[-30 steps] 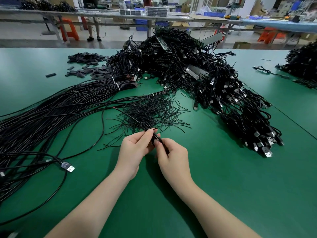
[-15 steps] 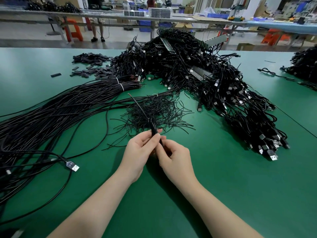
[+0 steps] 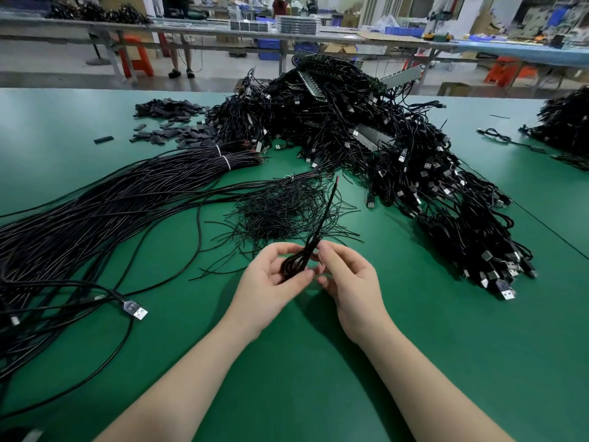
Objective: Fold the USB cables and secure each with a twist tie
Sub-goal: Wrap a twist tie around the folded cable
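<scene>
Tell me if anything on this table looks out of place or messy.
Mostly ordinary work clutter. One cable lies alone at the far right, apart from the piles, and a small black piece sits away from its heap. Nothing looks damaged or spilled.

Two bare forearms enter from bottom edge. No sleeves in view. Left hand [image 3: 271,282] and right hand [image 3: 352,282] bare: no gloves, rings, watch or wristbands visible.

The folded cable [image 3: 294,264] now lies in the left hand [image 3: 271,282], its free end swung from upper-left to upper-right.
</scene>
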`<state>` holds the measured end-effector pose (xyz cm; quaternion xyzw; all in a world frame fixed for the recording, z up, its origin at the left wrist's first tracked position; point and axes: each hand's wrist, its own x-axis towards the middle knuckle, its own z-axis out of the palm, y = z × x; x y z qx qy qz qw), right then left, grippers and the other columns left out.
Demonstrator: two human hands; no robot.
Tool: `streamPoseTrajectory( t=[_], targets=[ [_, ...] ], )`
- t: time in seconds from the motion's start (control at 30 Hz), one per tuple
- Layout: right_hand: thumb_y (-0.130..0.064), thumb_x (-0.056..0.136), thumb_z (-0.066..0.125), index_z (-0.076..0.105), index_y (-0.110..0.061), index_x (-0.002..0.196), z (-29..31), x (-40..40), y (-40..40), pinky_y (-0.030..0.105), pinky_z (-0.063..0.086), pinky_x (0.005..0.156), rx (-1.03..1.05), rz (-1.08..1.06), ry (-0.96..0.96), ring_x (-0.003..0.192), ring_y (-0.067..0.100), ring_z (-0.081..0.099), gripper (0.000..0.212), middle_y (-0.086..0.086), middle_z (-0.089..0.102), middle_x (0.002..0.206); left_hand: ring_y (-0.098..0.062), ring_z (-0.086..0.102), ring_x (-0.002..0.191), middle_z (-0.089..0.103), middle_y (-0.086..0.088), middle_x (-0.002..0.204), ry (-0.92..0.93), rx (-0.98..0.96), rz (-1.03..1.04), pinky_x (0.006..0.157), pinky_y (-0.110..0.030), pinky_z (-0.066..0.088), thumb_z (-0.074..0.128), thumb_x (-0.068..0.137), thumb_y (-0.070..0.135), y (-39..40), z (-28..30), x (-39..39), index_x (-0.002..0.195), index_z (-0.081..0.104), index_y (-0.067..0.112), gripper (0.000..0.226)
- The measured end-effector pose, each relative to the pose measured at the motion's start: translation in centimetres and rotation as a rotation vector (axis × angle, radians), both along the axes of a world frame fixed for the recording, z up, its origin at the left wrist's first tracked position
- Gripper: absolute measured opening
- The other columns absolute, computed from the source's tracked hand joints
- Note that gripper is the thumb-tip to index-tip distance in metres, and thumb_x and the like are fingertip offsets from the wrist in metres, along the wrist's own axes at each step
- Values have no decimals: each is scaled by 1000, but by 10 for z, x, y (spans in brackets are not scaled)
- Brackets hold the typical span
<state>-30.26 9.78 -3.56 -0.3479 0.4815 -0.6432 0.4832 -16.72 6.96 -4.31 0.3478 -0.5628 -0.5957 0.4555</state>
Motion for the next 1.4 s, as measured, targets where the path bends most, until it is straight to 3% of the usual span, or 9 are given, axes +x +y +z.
streamPoseTrajectory(
  t=[0.17, 0.4, 0.57, 0.77, 0.9, 1.03, 1.13, 1.27, 1.4],
  targets=[
    [-36, 70, 80, 76, -30, 83, 0, 2, 1, 28, 47, 68, -22, -2, 14, 73, 12, 62, 14, -4, 72, 81, -5, 62, 58, 74, 10, 76, -115, -54, 68, 52, -17, 48, 67, 89, 2, 3, 1, -3, 104, 66, 33, 34],
    [-12, 87, 71, 73, -17, 82, -1, 1, 1, 19, 47, 62, -74, 34, 171, 64, 7, 58, 7, -4, 67, 72, -2, 64, 59, 73, 14, 72, -144, -64, 91, 56, -14, 51, 64, 91, 3, 6, 1, -3, 109, 69, 26, 29],
    [-12, 89, 68, 67, -9, 79, 2, -1, 1, 21, 45, 62, -88, 97, 298, 63, 8, 56, 11, -4, 64, 68, -6, 64, 58, 73, 9, 72, -129, -91, 82, 57, -18, 52, 62, 92, 2, 6, 2, -2, 87, 71, 48, 47],
    [-13, 89, 69, 69, -10, 81, -1, -1, -1, 20, 47, 64, -47, 96, 279, 64, 6, 59, 9, -5, 68, 70, -4, 62, 56, 72, 8, 68, -96, -58, 96, 56, -16, 52, 62, 91, 0, 3, -1, -2, 86, 71, 45, 46],
    [-26, 87, 69, 75, -16, 83, -5, -1, -2, 24, 44, 62, -22, 48, 228, 61, 9, 51, 12, -7, 62, 63, -4, 65, 65, 75, 10, 80, -43, -23, 66, 64, -16, 52, 63, 91, 0, 0, -2, -4, 109, 64, 33, 37],
    [-39, 83, 70, 76, -18, 80, 1, -4, -4, 33, 44, 69, 66, 120, 141, 67, 18, 52, 22, 5, 63, 71, -4, 66, 70, 75, 8, 85, -25, -62, 85, 64, -16, 52, 59, 93, 0, 0, -2, -3, 110, 65, 32, 36],
    [-34, 92, 63, 78, -19, 83, 5, -7, -4, 28, 50, 67, 130, 188, 85, 70, 17, 59, 23, 5, 71, 81, -4, 66, 76, 75, 9, 93, -8, -67, 120, 69, -17, 52, 60, 93, 3, -1, -3, -2, 107, 66, 35, 36],
    [-28, 91, 65, 77, -18, 75, 9, -10, -2, 19, 48, 57, 180, 245, 91, 61, 9, 58, 22, 0, 68, 72, 1, 66, 93, 74, 16, 101, -7, -115, 93, 84, -13, 48, 63, 93, 6, -1, -1, -2, 101, 73, 40, 36],
    [-8, 89, 64, 72, -15, 70, 8, -13, -1, 17, 46, 54, 149, 214, -27, 58, 10, 56, 22, -2, 64, 65, -7, 67, 100, 73, 7, 105, -79, -228, 129, 85, -15, 48, 69, 87, 17, 0, 0, -2, 101, 74, 35, 23]
  ],
)
